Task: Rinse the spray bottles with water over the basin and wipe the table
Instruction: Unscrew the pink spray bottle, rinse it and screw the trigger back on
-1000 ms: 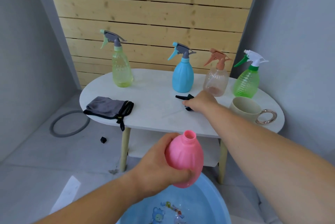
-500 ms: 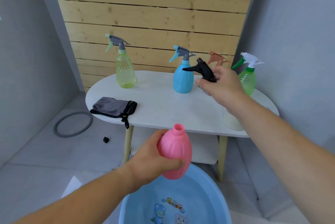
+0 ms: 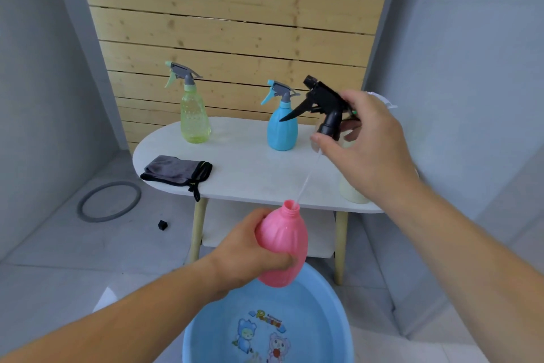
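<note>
Now refitting the sprayer on the pink bottle

Just above the basin's point(image 3: 212, 324) far rim, my left grip point(image 3: 247, 248) is wrapped around the pink bottle point(image 3: 284, 242), its neck open and tilted up. Higher above the basin, my right grip point(image 3: 374, 150) pinches the black trigger head point(image 3: 323, 106). Its thin dip tube point(image 3: 307, 177) ends right at the neck. I judge this as reassembly: next the tube needs threading in straight, then the collar must be seated and twisted. Beyond the basin, the counter point(image 3: 250, 174) carries one grey cloth point(image 3: 176, 170), one blue bottle point(image 3: 282, 130) and one yellow-green bottle point(image 3: 193, 118). That makes three bottles counted; more may hide behind my right arm.
</note>
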Available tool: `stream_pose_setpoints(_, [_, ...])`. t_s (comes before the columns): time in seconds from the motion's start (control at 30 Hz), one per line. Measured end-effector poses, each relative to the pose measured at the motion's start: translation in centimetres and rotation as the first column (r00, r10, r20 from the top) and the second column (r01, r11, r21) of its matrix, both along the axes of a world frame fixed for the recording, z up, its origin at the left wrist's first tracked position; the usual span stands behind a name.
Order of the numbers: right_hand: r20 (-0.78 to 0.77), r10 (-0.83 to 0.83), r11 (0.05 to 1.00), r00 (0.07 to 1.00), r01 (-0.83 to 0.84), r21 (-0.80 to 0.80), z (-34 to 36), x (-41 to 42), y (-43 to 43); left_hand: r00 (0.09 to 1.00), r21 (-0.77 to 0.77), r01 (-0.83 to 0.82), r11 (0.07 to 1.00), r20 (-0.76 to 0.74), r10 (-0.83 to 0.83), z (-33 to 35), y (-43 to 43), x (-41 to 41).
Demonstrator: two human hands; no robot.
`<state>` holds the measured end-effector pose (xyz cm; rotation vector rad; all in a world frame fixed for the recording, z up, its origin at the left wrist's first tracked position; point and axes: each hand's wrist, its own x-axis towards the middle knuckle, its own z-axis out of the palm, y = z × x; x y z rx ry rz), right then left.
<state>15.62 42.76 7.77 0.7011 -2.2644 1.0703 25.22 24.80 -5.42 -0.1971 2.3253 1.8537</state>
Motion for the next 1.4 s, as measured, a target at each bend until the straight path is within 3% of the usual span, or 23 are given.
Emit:
stream_pose_setpoints(0.13, [-0.055,0.029,0.998,0.998,-0.025,0.064,-1.2,0.8,-0.3,1.0,0.0,0.012,1.0,-0.005,-0.012,0.3,0.5,0.3])
stream_pose_setpoints(0.3, [0.198,0.149,0.985,0.969,-0.163,0.058,-4.3,2.7,-1.5,1.0,0.033,-0.007,0.999,-0.026,0.008,0.7,0.8,0.0])
stream_pose_setpoints(0.47, [0.415,0.276,0.957,0.867,-0.207,-0.203,-5.4,2.7,-1.3,0.998,0.051,-0.016,0.999,-0.055,0.019,0.8,0.6,-0.1])
stream_pose_setpoints(0.53, [0.447,0.333,0.941,0.83,-0.257,-0.222,-5.5,2.4,-0.9,0.998,0.047,-0.026,0.999,-0.056,0.028,0.8,0.5,-0.1])
stream_pose_setpoints(0.77, [0.537,0.398,0.904,0.744,-0.418,-0.091,-5.1,2.2,0.2,0.998,0.031,-0.027,0.999,-0.061,0.029,0.8,0.5,-0.1])
stream_pose_setpoints(1.03, [0.491,0.31,0.88,0.814,-0.441,0.175,-4.5,2.1,-0.2,0.998,0.032,-0.021,0.999,-0.06,0.023,1.1,0.9,-0.1])
stream_pose_setpoints(1.4, [0.485,0.284,0.893,0.827,-0.412,0.181,-5.1,2.0,-0.5,0.996,0.02,-0.048,0.999,-0.072,0.049,0.7,1.3,-0.2])
